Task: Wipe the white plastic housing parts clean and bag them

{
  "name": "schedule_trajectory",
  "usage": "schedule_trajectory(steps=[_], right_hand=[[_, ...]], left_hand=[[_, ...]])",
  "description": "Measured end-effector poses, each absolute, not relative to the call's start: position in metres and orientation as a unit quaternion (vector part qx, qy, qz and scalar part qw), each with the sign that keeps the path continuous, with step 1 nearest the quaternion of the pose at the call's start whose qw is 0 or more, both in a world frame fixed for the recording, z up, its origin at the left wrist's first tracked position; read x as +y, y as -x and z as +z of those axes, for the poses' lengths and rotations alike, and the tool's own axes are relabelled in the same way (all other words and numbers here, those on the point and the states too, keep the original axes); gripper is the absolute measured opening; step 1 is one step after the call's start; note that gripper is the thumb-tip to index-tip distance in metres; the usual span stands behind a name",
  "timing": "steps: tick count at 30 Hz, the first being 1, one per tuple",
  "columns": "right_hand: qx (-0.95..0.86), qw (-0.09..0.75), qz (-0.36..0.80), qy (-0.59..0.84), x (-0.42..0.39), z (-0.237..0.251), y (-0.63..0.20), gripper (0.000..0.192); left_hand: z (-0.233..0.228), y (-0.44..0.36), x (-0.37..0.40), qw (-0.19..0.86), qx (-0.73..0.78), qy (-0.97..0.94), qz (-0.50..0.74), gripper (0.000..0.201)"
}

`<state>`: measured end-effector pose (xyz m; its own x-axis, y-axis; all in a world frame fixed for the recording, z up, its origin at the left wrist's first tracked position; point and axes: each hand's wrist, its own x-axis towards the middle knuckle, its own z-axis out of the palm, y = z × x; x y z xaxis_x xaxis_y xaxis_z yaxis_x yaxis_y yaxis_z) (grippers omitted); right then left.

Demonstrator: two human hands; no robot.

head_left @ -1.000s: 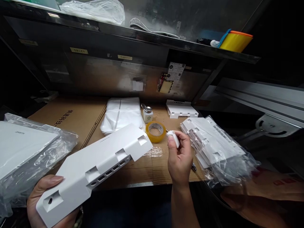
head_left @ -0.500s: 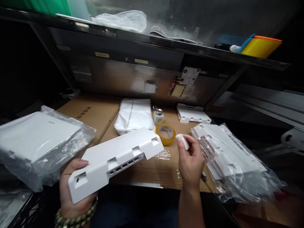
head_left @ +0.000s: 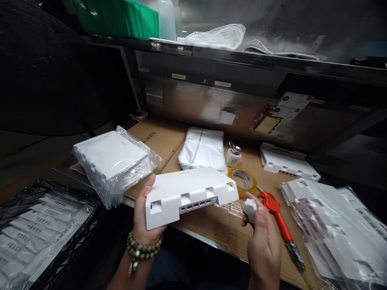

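Note:
My left hand grips the left end of a white plastic router-like casing, tilted above the table, its row of ports facing me. My right hand is closed around a small white wad, perhaps folded cloth or tissue, just off the casing's right end. Behind that end lies a roll of yellowish tape. A red-handled tool with a dark, wrapped end lies to the right of my right hand. A small white bottle with a metal cap stands behind the tape.
Bagged white casings are stacked at the left, more casings at the right. Another casing lies behind. Flat plastic bags rest at the back. A black crate holds bagged pieces lower left. A shelf edge runs above.
The view has turned left, so things sit farther right and the crate shows. The casing has come more level, and my right hand with the white wad has moved nearer me. The red-handled tool now shows.

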<state>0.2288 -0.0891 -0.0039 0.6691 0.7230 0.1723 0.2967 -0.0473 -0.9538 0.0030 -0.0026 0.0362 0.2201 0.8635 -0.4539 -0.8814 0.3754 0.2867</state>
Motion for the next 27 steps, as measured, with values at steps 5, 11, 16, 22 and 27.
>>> schedule_trajectory(steps=[5, 11, 16, 22, 27], right_hand=[[-0.314, 0.623, 0.162, 0.698, -0.090, -0.006, -0.232, 0.050], [-0.259, 0.691, 0.158, 0.656, -0.089, -0.004, -0.232, 0.042], [-0.298, 0.708, 0.071, 0.636, -0.093, -0.005, -0.222, 0.031], [-0.568, 0.615, 0.074, 0.542, -0.094, 0.011, -0.173, 0.025], [-0.654, 0.597, 0.097, 0.454, -0.087, 0.025, -0.134, 0.028]], left_hand=[[0.029, -0.004, -0.001, 0.795, 0.200, -0.084, 0.567, 0.071], [-0.005, 0.015, 0.001, 0.848, 0.086, -0.137, 0.504, 0.076], [0.012, -0.005, -0.001, 0.820, 0.144, -0.114, 0.541, 0.073], [0.047, -0.035, -0.008, 0.731, 0.358, -0.019, 0.581, 0.047], [0.053, -0.040, -0.014, 0.764, 0.331, 0.008, 0.554, 0.049]])
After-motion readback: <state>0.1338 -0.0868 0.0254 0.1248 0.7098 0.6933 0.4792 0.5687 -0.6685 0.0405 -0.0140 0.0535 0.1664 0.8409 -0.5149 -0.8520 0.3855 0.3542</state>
